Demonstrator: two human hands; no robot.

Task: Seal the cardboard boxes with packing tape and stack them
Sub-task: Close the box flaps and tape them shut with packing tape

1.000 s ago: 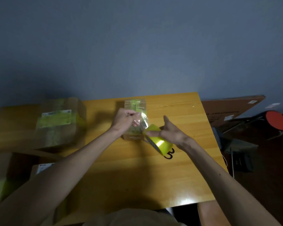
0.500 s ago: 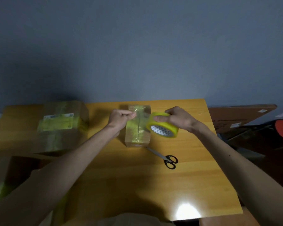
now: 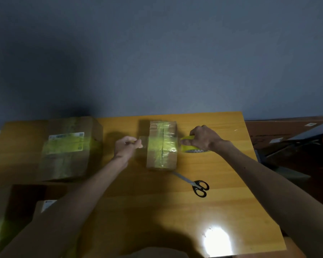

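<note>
One band of tape to lay flat

My box sits on the table, toward its far edge, with the top seam running away from me. The tape crosses that seam from side to side. My left hand is just beside the box's left wall, and its thumb and fingertips seem closed on the free end, though the blur keeps me from being sure. My right hand is curled round the roll, just beside the right wall.

As I judge it, the step is to bring the band down without slack. I would keep both hands pulling gently apart and stick the left end onto the side wall first. Then I would smooth the tape across the top toward the roll, so no bubble or crease forms over the seam. If the pull is uneven, the tape may skew or fold on itself.

Scissors lie just in front of the box, blades toward its near right corner, handy for the cut. Well apart on the left stands the big box, already banded, presumably the base for stacking.
</note>
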